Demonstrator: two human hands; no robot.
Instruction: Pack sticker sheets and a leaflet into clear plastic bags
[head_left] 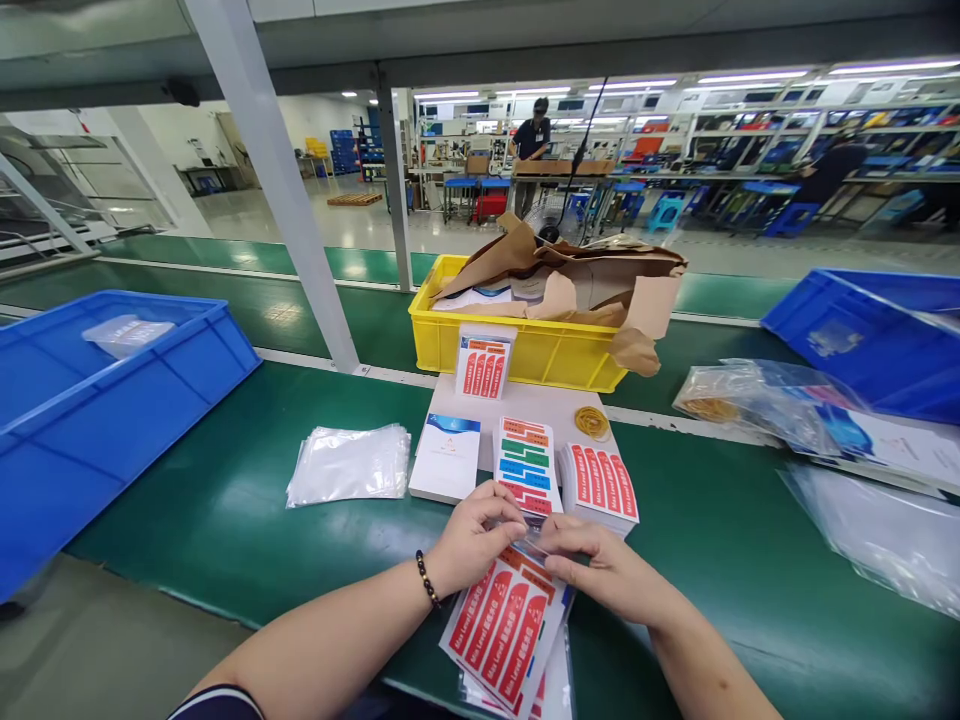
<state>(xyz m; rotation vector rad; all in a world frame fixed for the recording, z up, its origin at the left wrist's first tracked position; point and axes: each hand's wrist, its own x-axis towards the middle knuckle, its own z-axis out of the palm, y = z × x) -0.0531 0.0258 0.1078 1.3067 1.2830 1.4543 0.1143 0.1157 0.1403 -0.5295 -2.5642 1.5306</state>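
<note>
Left hand (484, 535), right hand (604, 568), fingers half-curled, pinch one clear bag (531, 541)!
Three stacks (445, 458) ahead, one yellow bin (525, 350) beyond, two blue bins (150, 400) flanking.

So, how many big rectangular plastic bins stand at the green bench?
3: one blue bin at left, one yellow bin holding brown paper at centre, another blue bin at right.
</note>
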